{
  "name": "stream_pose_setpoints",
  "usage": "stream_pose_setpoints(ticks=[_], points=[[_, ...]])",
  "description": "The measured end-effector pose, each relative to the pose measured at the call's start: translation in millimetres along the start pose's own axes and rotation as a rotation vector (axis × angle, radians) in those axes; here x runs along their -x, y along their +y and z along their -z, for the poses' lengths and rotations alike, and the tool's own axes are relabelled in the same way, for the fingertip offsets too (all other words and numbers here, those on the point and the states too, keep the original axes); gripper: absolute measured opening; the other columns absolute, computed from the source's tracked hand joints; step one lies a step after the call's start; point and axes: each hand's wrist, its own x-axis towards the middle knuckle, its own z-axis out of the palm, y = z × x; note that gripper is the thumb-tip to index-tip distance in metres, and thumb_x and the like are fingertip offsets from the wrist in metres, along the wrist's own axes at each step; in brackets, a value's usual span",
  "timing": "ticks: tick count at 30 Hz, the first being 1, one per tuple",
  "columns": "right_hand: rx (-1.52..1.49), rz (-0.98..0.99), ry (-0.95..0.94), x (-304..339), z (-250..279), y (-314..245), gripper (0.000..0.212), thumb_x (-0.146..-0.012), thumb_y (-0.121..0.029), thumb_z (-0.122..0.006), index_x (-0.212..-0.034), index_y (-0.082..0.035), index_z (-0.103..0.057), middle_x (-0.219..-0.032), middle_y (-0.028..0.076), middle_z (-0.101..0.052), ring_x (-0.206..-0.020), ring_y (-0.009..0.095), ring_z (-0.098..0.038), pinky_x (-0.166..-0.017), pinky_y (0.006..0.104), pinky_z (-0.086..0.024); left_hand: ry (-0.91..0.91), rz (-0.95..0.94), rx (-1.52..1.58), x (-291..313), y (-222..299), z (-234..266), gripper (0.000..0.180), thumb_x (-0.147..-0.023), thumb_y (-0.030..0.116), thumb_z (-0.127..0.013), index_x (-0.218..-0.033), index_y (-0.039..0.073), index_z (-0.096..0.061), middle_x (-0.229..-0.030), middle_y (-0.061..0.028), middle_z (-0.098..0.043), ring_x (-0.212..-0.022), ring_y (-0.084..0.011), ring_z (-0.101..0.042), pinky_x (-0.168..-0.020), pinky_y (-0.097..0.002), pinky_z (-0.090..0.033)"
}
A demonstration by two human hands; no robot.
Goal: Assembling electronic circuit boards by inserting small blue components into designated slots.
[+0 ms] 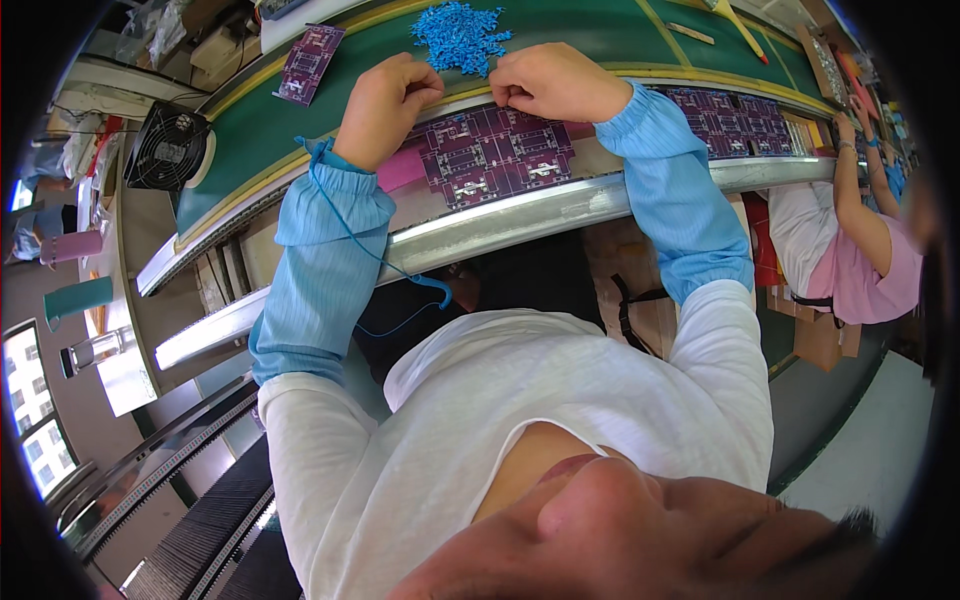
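A purple circuit board lies between the rails in front of me, with pale traces and slots on it. My left hand is over its far left corner, fingers curled in and thumb bent to them. My right hand hovers at the board's far edge, fingertips pinched and pointing down; whatever either hand holds is too small or hidden to make out. Just beyond both hands a heap of small blue parts rests on the green belt. A blue wrist strap with a cord hangs from my left wrist.
A metal rail runs along my side of the board. Another purple board lies on the green belt, near a black fan. More boards line the track rightward, where a person in pink reaches in.
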Motion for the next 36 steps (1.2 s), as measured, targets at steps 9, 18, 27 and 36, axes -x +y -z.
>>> stream_pose_setpoints(ticks=[9,18,27,36], points=[[-0.061,-0.103,0.291,-9,5,19,0.011,-0.089,-0.014,-0.073,-0.098,-0.007,-0.071,-0.086,0.007,-0.070,-0.080,0.026,-0.067,-0.070,0.0381,-0.053,-0.102,-0.073,-0.020,7,-11,-2,0.015,-0.088,-0.005,-0.067,-0.103,-0.001,-0.068,-0.090,-0.0140,-0.065,-0.081,-0.0279,-0.065,-0.076,-0.0367,-0.052],[0.159,-0.180,0.376,-21,-6,27,0.012,-0.092,-0.020,-0.069,-0.099,-0.010,-0.067,-0.096,0.012,-0.066,-0.087,0.036,-0.066,-0.075,0.0453,-0.053,-0.138,-0.026,-0.141,9,2,-7,0.019,-0.085,0.000,-0.068,-0.103,0.004,-0.066,-0.091,-0.0155,-0.071,-0.084,-0.0354,-0.068,-0.073,-0.0438,-0.053],[-0.069,0.096,0.701,-20,-11,27,0.009,-0.094,-0.018,-0.067,-0.098,-0.011,-0.063,-0.093,0.012,-0.063,-0.089,0.036,-0.065,-0.076,0.0450,-0.052,-0.124,-0.057,-0.187,9,3,-12,0.018,-0.086,0.001,-0.066,-0.104,0.005,-0.065,-0.094,-0.0155,-0.072,-0.089,-0.0374,-0.069,-0.076,-0.0463,-0.053],[0.007,-0.186,0.549,-22,-11,33,0.010,-0.094,-0.012,-0.066,-0.099,-0.007,-0.060,-0.094,0.015,-0.068,-0.090,0.038,-0.067,-0.077,0.0440,-0.053,-0.111,-0.062,-0.215,11,4,-13,0.020,-0.086,0.001,-0.068,-0.106,0.005,-0.065,-0.094,-0.0148,-0.071,-0.088,-0.0354,-0.069,-0.076,-0.0429,-0.054]])
